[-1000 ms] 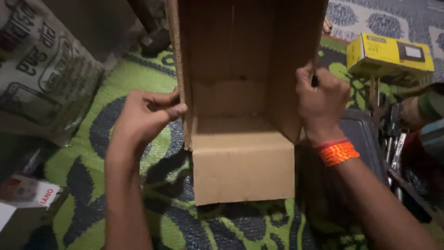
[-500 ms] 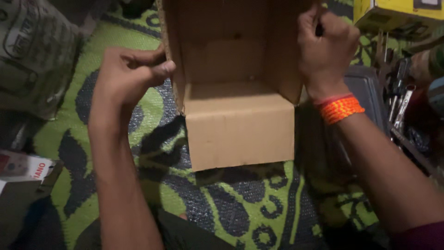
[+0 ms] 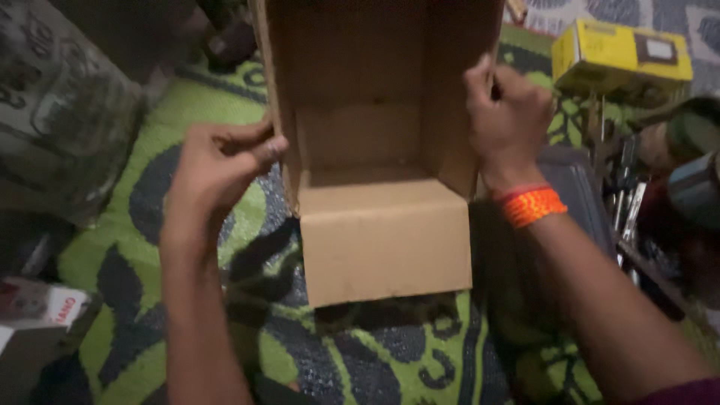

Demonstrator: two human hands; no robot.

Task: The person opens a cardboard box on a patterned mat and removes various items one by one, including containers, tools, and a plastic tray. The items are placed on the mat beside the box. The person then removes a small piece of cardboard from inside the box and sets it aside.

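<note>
An open brown cardboard box point(image 3: 382, 240) stands on a green and dark patterned mat point(image 3: 150, 247), its inside bare. My left hand point(image 3: 221, 169) pinches the box's left wall between thumb and fingers. My right hand point(image 3: 506, 120) grips the right wall near its top edge, with a small dark object showing between the fingers. An orange thread band circles my right wrist point(image 3: 531, 206).
A yellow carton point(image 3: 619, 60) lies at the far right. Metal tools point(image 3: 626, 187) and a dark tray point(image 3: 581, 195) sit to the right of the box. A printed sack point(image 3: 60, 112) stands at the left, a small white packet point(image 3: 45, 307) at the lower left.
The view has swung down then back up. Both hands keep their hold on the box walls; the box sits slightly lower in view than half a second ago.
</note>
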